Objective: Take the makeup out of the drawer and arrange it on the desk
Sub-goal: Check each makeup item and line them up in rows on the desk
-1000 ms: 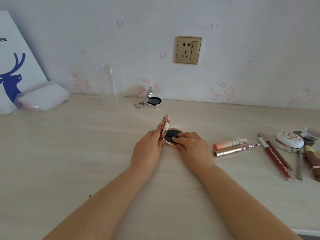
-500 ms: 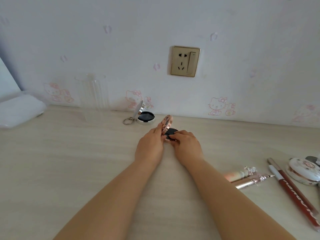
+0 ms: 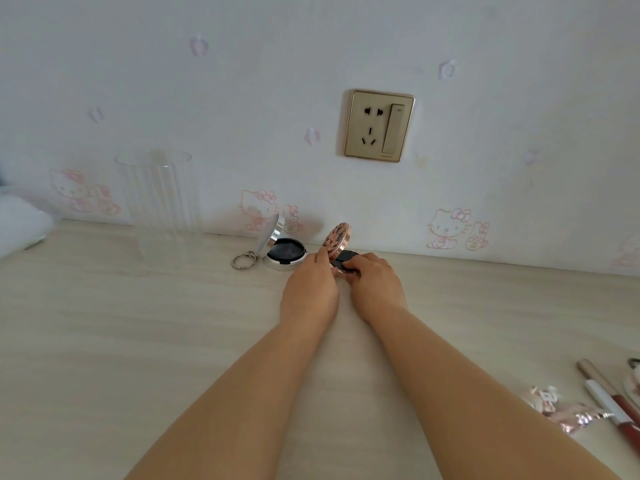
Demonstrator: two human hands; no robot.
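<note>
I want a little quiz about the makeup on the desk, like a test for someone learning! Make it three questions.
1. True or false: the rose-gold compact between the two hands is open, with its lid standing up.
2. What lies just left of the silver compact on the desk? A) a spoon B) a key ring C) a comb
3. Fill in: the clear ribbed cup stands near the ____ edge of the desk, against the wall.

Key: 1 true, the left hand holds the lid and the right hand the base. 2 B. 3 back.
</note>
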